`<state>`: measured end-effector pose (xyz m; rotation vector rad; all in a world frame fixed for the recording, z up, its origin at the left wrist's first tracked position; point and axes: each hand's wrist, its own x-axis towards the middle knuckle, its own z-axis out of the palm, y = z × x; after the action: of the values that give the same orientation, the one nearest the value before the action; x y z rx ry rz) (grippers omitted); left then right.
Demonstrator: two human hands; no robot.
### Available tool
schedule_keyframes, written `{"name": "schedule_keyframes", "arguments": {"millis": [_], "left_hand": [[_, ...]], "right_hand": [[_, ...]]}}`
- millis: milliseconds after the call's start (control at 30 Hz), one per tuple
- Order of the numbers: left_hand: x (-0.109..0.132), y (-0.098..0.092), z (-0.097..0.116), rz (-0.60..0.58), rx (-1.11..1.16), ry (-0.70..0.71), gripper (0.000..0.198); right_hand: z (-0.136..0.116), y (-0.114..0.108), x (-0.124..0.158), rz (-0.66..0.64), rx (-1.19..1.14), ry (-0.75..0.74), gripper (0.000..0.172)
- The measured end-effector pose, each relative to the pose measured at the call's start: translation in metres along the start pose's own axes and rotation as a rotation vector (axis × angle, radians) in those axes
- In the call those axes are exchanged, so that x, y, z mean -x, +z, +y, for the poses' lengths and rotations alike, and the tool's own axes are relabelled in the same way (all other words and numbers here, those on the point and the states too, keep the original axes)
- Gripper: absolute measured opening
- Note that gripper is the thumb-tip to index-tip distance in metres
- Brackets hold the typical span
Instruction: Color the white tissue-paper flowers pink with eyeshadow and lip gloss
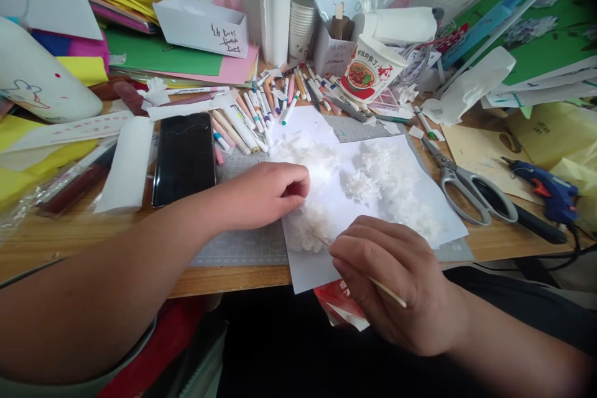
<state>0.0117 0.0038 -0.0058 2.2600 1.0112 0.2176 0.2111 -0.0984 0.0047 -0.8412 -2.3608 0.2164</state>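
Observation:
My left hand (pixel 261 194) rests on a white paper sheet (pixel 438 214) with its fingers curled and pinched at the edge of fluffy white tissue tufts (pixel 373 177) stuck on the sheet. My right hand (pixel 396 280) sits at the sheet's near edge, closed around a thin wooden stick (pixel 387 292) whose tip points into a tuft (pixel 308 227) near the left hand. The sheet lies on a grey cutting mat (pixel 242 249) on the wooden desk (pixel 93 242).
A black phone (pixel 184 158) lies left of the mat. Several markers (pixel 261 115) are scattered behind it. Scissors (pixel 466 183) and a blue glue gun (pixel 548 189) lie on the right. A noodle cup (pixel 370 71), paper cups (pixel 302 28) and coloured paper stacks (pixel 158 53) crowd the back.

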Motion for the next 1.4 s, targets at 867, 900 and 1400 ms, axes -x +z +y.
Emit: {"name": "schedule_keyframes", "arguments": {"millis": [867,900,1400], "left_hand": [[0.0,-0.006,-0.009,-0.105,0.016,0.005,0.011],[0.0,-0.006,-0.009,-0.121,0.003,0.019,0.011],[0.0,-0.007,-0.004,-0.19,-0.125,0.051,0.019]], "right_hand": [[0.01,-0.009,0.006,0.115,-0.079,0.052,0.008],[0.013,-0.005,0.004,0.107,-0.102,0.096,0.008],[0.017,-0.016,0.005,0.095,-0.181,0.124,0.005]]}}
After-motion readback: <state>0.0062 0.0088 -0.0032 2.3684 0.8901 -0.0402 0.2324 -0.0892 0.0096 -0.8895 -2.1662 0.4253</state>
